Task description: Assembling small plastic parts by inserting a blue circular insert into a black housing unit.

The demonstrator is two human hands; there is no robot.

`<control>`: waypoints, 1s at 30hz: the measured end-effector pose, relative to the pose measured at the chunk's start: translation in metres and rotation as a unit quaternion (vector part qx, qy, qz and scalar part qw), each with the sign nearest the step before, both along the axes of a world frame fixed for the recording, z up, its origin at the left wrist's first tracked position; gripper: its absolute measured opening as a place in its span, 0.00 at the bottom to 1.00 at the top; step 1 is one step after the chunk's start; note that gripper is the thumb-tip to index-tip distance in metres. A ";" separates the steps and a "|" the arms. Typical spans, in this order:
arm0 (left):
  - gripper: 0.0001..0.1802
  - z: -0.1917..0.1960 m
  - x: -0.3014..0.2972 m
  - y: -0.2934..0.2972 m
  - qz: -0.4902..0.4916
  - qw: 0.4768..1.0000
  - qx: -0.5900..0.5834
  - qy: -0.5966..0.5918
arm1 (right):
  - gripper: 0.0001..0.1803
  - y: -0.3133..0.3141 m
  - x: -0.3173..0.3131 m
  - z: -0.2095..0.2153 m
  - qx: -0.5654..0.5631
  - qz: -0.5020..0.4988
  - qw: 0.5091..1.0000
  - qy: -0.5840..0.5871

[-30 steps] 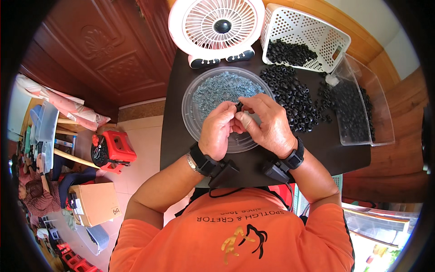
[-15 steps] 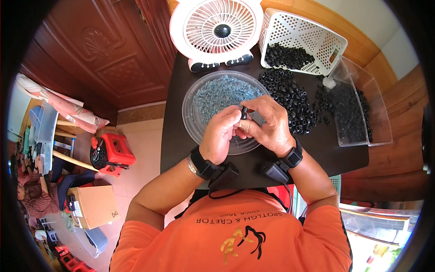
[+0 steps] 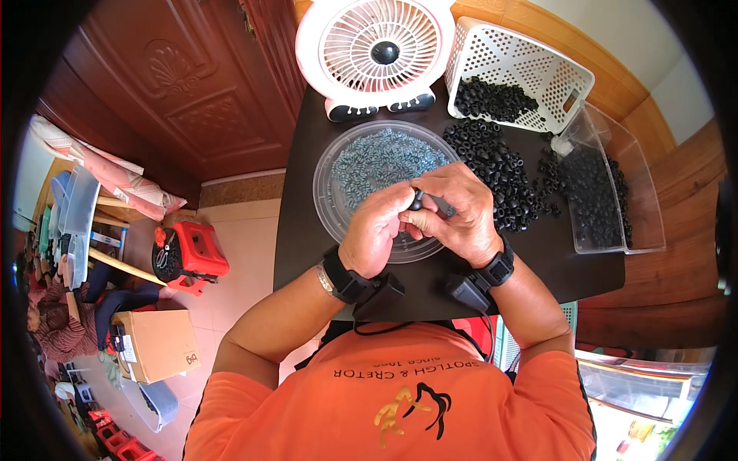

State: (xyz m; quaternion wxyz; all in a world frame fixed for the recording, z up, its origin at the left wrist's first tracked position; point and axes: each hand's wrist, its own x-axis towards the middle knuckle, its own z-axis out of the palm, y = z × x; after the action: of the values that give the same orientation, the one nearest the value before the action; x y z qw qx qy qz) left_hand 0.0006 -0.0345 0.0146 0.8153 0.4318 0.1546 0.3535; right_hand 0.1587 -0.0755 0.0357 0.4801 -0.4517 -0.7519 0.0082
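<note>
Over the near side of a round clear tub (image 3: 321, 201), my hands meet fingertip to fingertip. Between them is a small black rounded piece (image 3: 416, 201). My left hand (image 3: 375, 229) pinches it from the left, its lower fingers partly hidden. From the other side, the thumb and forefinger of my right hand (image 3: 465, 211) close on the same piece. Many small blue-grey shiny pieces (image 3: 384, 157) fill the tub. To the right of my right hand, a heap of black ring-shaped parts (image 3: 496, 173) lies loose on the dark table (image 3: 307, 280).
A pink-white fan (image 3: 384, 52) stands behind the tub. A tipped white basket (image 3: 550, 73) spills black parts at the back right, beside a clear bin (image 3: 642, 207) of them. At left are a red stool (image 3: 200, 253), a cardboard box (image 3: 161, 346) and another person (image 3: 65, 323).
The black piece has turned slightly between my fingertips and sits a little lower. My hands stay in nearly the same place; the whole view has shifted slightly.
</note>
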 end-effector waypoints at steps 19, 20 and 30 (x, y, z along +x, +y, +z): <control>0.15 -0.006 -0.005 0.009 -0.008 0.999 0.002 0.032 | 0.22 0.004 0.003 -0.008 0.026 -0.016 0.998 0.047; 0.15 -0.006 -0.005 0.010 -0.006 0.999 0.019 0.043 | 0.22 0.003 0.003 -0.007 0.020 -0.016 0.999 0.043; 0.15 0.003 -0.005 0.002 0.049 0.992 0.092 0.076 | 0.23 -0.001 0.000 -0.003 0.007 -0.010 1.000 0.029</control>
State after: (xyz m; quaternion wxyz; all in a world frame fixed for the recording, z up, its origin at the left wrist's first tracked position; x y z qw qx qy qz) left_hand -0.0042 -0.0325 0.0172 0.7396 0.5225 0.2037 0.3721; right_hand 0.1585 -0.0768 0.0329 0.5048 -0.4553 -0.7333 0.0112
